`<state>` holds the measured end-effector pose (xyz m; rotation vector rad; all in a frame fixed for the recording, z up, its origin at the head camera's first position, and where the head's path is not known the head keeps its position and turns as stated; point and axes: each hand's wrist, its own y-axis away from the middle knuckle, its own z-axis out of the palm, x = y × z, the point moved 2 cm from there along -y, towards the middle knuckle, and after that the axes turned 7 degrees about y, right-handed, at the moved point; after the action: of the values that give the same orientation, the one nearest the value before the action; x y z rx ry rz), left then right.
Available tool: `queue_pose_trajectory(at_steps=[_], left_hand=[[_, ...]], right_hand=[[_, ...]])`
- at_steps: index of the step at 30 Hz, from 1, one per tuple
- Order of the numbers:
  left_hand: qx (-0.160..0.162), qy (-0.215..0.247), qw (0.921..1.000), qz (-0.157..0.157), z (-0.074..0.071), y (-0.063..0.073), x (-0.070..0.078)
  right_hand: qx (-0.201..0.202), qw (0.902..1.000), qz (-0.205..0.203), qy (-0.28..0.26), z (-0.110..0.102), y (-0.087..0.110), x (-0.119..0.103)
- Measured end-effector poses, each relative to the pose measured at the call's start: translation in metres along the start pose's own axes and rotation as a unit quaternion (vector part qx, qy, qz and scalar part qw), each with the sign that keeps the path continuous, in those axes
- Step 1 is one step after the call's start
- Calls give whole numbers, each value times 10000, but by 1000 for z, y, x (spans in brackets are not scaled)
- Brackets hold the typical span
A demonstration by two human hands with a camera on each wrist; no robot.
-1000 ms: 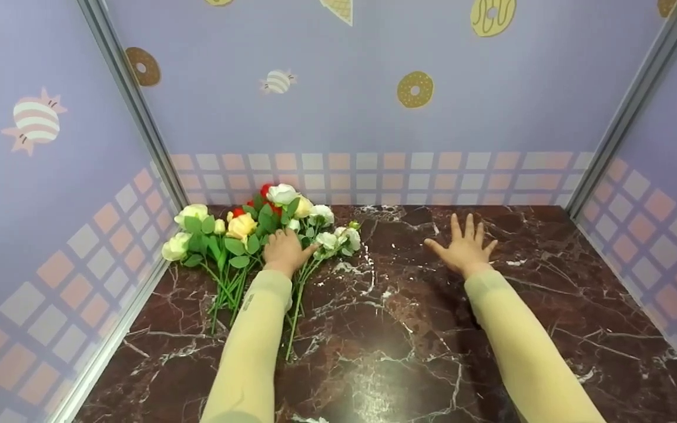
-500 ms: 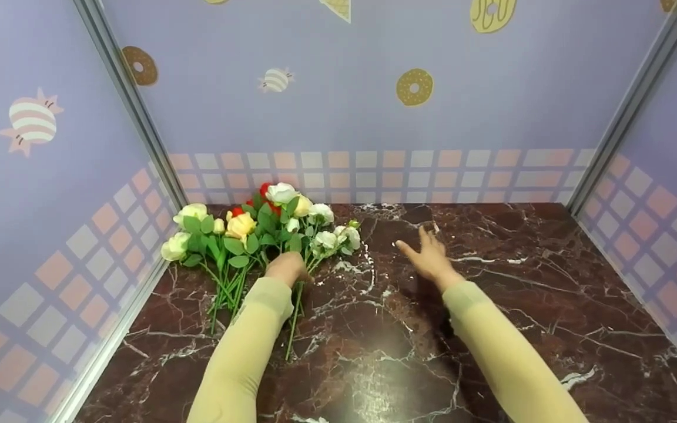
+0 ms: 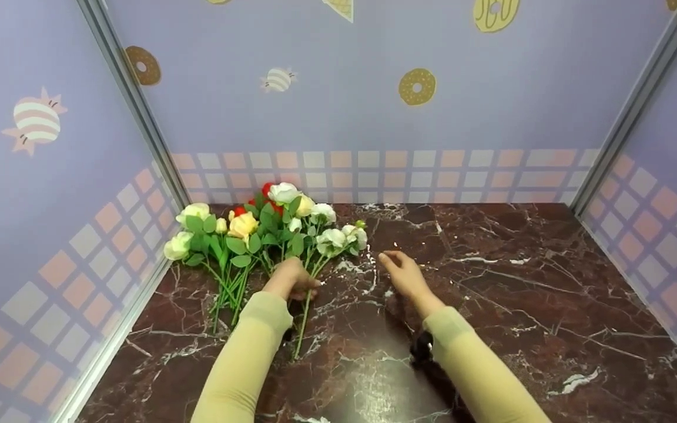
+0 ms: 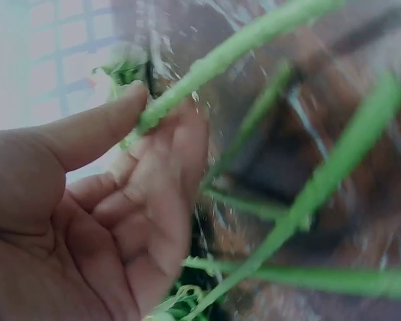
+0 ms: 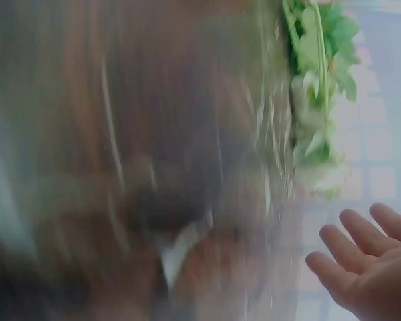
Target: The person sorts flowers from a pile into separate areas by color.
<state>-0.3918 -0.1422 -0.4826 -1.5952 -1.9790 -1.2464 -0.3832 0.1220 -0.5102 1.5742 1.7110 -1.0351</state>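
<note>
My left hand (image 3: 292, 278) pinches the green stem (image 4: 244, 50) of a white-flowered spray (image 3: 341, 239) between thumb and fingers. In the left wrist view other stems (image 4: 334, 174) cross just beyond the fingers, blurred. Around this hand lie long-stemmed flowers: yellow roses (image 3: 243, 225), cream roses (image 3: 178, 245), a white rose (image 3: 284, 192) and red blooms (image 3: 268, 189) at the back. To the right of the bunch is my right hand (image 3: 407, 276), low over the table, holding nothing. Its fingers (image 5: 351, 247) are loosely extended in the right wrist view.
The dark red marbled table (image 3: 491, 329) reaches back to a lilac wall (image 3: 338, 106) printed with sweets and doughnuts. Side panels (image 3: 27, 247) stand at left and right, joined to it by grey metal posts (image 3: 133, 100). Stems (image 3: 230, 294) point toward the front.
My left hand has come back from among the blooms down to the stems and pinched one; its white spray shifts slightly right. My right hand has moved left and nearer, its spread fingers drawing together.
</note>
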Motion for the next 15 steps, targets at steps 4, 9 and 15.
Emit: queue_pose_trajectory(at_steps=[4,9,15], left_hand=[[-302,1476,9884,191,11,-1,-4],[-120,2643,9630,519,34,1,-2],[28,3778,9219,857,58,6,6]], right_hand=[[-155,9961,157,-856,11,16,-6],[-760,9772,598,-1892,25,33,-6],[-1573,9637,586,-2076,30,46,-5]])
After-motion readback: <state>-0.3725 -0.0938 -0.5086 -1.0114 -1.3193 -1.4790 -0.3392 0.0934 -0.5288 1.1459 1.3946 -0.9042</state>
